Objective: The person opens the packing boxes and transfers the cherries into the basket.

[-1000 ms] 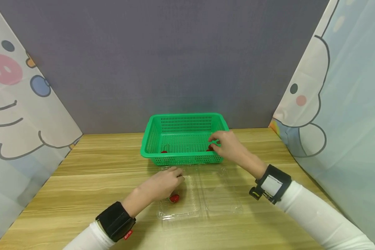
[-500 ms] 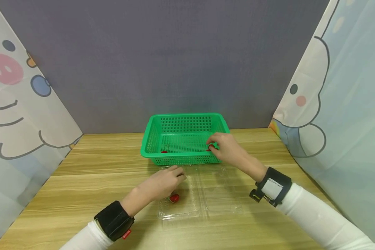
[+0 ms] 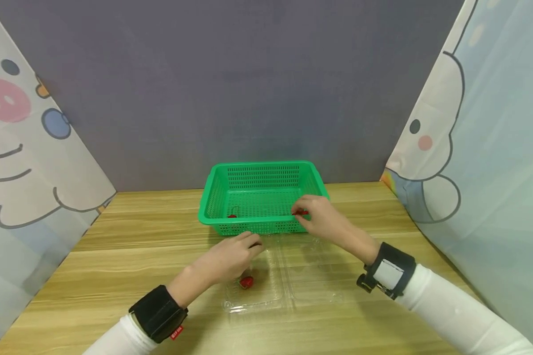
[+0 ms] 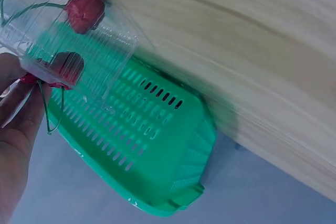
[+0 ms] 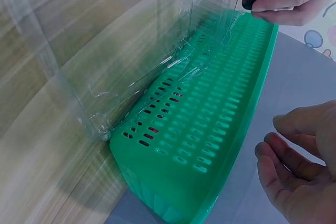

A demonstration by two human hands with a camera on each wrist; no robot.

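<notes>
My left hand (image 3: 231,259) is over the left half of a clear plastic clamshell box (image 3: 266,299). Its fingers pinch a pair of red cherries (image 4: 69,72) with a green stem, as the left wrist view shows. Another red cherry pair (image 4: 85,14) lies in that half of the box. My right hand (image 3: 324,217) reaches over the front right rim of a green slotted basket (image 3: 262,170), thumb and fingers curved and apart. Red fruit (image 3: 300,213) shows between those fingers in the head view; in the right wrist view the gap between the fingertips holds nothing visible.
One more red cherry (image 3: 232,216) lies at the basket's front left, its stem upward. The box's other half (image 3: 315,281) lies flat to the right on the wooden table (image 3: 151,231). A grey wall (image 3: 266,88) stands behind the basket, with cartoon-printed cloths at both sides.
My right hand has lowered slightly toward the basket's front rim, its fingers closer around the red fruit in the head view. My left hand has hardly moved.
</notes>
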